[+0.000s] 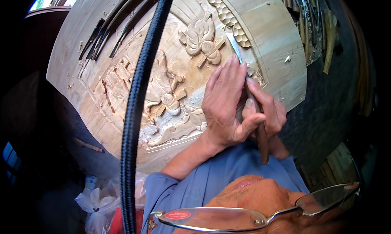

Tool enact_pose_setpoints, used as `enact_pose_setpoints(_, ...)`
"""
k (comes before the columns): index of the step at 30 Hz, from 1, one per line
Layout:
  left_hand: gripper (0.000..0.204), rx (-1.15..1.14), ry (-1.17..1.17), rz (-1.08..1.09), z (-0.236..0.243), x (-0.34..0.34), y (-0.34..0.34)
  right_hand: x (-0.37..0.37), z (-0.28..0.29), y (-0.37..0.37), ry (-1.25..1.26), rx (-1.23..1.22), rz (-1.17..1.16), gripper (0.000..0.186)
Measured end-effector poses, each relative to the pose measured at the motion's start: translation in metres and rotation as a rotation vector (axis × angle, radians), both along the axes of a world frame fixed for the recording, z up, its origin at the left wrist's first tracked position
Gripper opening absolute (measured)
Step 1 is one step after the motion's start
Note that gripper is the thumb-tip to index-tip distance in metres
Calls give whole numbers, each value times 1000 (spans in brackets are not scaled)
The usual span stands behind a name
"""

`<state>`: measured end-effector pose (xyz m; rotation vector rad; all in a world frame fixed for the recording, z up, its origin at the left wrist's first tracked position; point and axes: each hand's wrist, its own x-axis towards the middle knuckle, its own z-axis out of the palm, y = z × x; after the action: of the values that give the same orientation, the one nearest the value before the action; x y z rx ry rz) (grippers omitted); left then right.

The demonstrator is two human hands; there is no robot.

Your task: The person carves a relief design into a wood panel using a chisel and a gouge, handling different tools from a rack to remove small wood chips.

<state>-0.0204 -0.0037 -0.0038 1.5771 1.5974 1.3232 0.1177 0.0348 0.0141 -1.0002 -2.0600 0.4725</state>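
A long chisel [262, 142] lies diagonally in my hands, its bright blade on the carved wooden panel [73, 51] beside a scalloped border [226, 14]. The fingers of my left hand [224, 103] are straight and pressed together on the chisel's shank just behind the blade, with the thumb over it lower down. My right hand [271, 112] is curled around the chisel farther back, partly hidden by the left. Raised floral carving [201, 36] sits just left of the blade, and more relief carving [171, 101] is to the left of my hands.
Several tools [122, 24] lie on the panel's upper left, more [309, 22] beyond its right side. A black braided cord [138, 91] crosses the view vertically. Plastic bags [97, 201] sit at lower left. Glasses [211, 217] and part of my face fill the bottom edge.
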Motion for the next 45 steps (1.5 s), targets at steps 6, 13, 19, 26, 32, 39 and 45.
enact_pose_setpoints(6, 104, 12, -56, -10, -3, -3, -3, -3, 5, -7, -24, -16, -20, 30)
enact_pose_setpoints(13, 105, 22, -37, -30, 0, -5, 0, -5, 10, -6, -51, -53, -51, 30)
enact_pose_setpoints(19, 102, -7, -18, -44, 1, -8, 1, -9, 11, -2, -52, -43, -47, 28)
enact_pose_setpoints(26, 97, -21, 11, -42, 0, -6, 3, -10, 7, 4, -31, -54, -34, 27)
enact_pose_setpoints(32, 102, -14, 34, -28, -1, -4, 6, -13, 2, 11, 1, -26, -29, 28)
enact_pose_setpoints(39, 108, 140, 0, 31, -3, -1, 2, 23, 5, 11, 187, -177, 88, 40)
enact_pose_setpoints(45, 103, 109, 22, 15, 2, 5, 1, 35, 18, 19, 388, -491, 9, 40)
